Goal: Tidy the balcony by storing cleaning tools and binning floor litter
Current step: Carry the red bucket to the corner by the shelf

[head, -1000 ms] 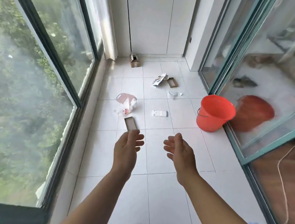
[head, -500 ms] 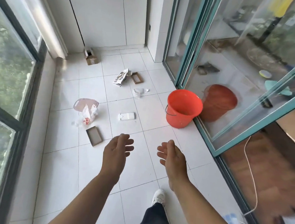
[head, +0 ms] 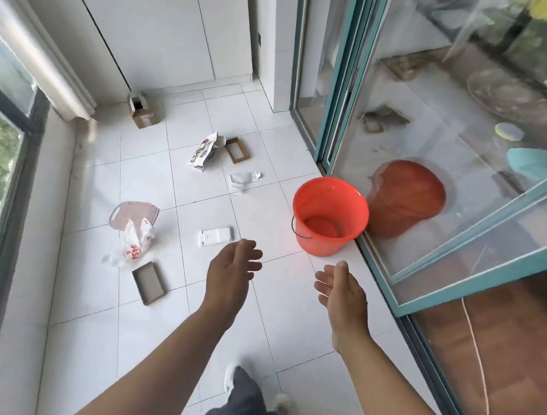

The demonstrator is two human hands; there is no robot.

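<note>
An orange bucket stands upright and empty on the white tiled floor beside the sliding glass door. Litter lies scattered over the tiles: a crumpled white plastic bag, a flat brown box tray, a white flat packet, crumpled white paper, a printed torn wrapper, a second brown tray and a pinkish lid. My left hand and my right hand are held out in front of me, fingers apart, holding nothing. Both hover just short of the bucket and the white packet.
A small open cardboard box stands by the white cabinet doors at the far end. Windows run along the left; the teal-framed glass door runs along the right. A thin white cord lies on the wooden floor inside. My shoe is below.
The view has swung right and moved forward, bringing the bucket and litter closer. My hands stay held out and empty, spread slightly wider apart.
</note>
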